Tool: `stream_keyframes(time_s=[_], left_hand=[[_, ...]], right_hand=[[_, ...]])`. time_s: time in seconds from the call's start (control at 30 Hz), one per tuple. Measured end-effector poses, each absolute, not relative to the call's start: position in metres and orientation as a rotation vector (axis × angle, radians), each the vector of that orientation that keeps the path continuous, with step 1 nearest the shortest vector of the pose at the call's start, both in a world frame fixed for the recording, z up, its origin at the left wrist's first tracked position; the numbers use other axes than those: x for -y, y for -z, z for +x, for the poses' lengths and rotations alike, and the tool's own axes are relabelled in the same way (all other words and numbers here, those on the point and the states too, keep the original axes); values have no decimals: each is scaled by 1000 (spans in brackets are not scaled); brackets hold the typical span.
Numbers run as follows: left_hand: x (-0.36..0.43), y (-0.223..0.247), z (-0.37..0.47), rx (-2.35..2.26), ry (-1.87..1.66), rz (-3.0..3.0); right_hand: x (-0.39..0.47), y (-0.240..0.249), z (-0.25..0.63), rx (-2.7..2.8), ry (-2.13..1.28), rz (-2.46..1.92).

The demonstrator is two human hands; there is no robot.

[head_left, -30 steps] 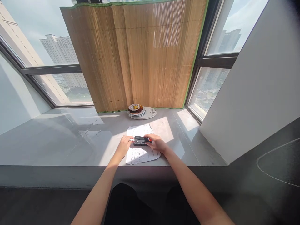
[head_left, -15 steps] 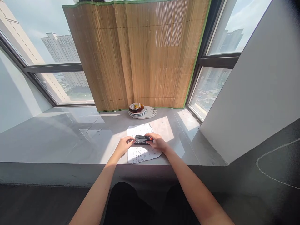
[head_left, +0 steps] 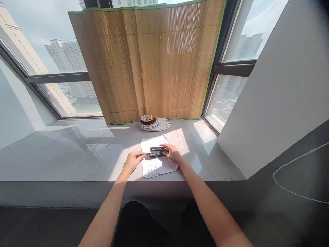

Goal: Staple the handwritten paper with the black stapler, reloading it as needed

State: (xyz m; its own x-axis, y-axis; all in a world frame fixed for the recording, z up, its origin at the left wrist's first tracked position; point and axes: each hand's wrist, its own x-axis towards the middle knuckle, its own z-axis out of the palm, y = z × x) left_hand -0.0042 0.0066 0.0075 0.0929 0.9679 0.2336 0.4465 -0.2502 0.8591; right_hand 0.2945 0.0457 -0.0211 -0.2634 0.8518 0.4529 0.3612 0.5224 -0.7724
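Observation:
A black stapler [head_left: 156, 149] with a small orange-red mark at its right end is spread apart above a handwritten sheet of paper [head_left: 154, 168]. My right hand [head_left: 173, 155] grips its right end, fingers on the upper arm and thumb at the lower part. At the left end, the fingertips of my left hand [head_left: 133, 162] are pinched together on a thin dark piece, too small to name. Whether that piece is joined to the stapler I cannot tell.
Behind the paper, a stack of plates [head_left: 149, 125] stands on the pale window ledge [head_left: 77, 154]. A bamboo blind [head_left: 154, 68] hangs down behind them. On the right a grey wall [head_left: 272, 96] closes the ledge off, and a beaded cord [head_left: 274, 176] hangs there.
My left hand has drawn slightly left from the stapler with its fingers pinched. The stapler and my right hand have shifted slightly up and right; the view has tilted a little.

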Motion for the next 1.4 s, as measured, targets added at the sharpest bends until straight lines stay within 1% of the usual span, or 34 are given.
stream_keyframes(time_s=[0.13, 0.23, 0.33, 0.53, 0.77, 0.83, 1.0, 1.1, 1.17, 1.23, 1.3, 1.4], left_hand=[[-5, -10, -4, -1282, -1063, 1680], [-5, -10, -4, -1248, -1036, 1652], [-6, -10, -2, -1339, -955, 1859], [-11, -9, 2, -1369, -733, 2194], [-14, -9, 5, -1305, -692, 2327], [-13, -11, 5, -1276, -677, 2361], [-3, -18, 0, -1285, -682, 2429], [8, -22, 15, -1489, -824, 2434], [17, -24, 40, -1639, -911, 2372], [26, -25, 74, -1609, -816, 2392], [32, -21, 106, -1486, -666, 2495], [38, -10, 136, -1416, -437, 2502]], right_hand=[[-47, 13, 299, 1722, -800, -972], [-41, 2, 301, 1844, -863, -859], [-35, -4, 298, 1935, -939, -748], [-31, -3, 295, 1966, -1017, -774], [-32, -2, 285, 2060, -881, -687], [-33, -2, 285, 1974, -833, -697], [-23, 8, 324, 1477, -596, -1003], [-12, 23, 363, 1421, -428, -1226], [-7, 29, 382, 1448, -354, -1334], [-4, 31, 390, 1477, -317, -1396], [-4, 29, 389, 1508, -308, -1409], [-3, 25, 383, 1569, -320, -1368]])
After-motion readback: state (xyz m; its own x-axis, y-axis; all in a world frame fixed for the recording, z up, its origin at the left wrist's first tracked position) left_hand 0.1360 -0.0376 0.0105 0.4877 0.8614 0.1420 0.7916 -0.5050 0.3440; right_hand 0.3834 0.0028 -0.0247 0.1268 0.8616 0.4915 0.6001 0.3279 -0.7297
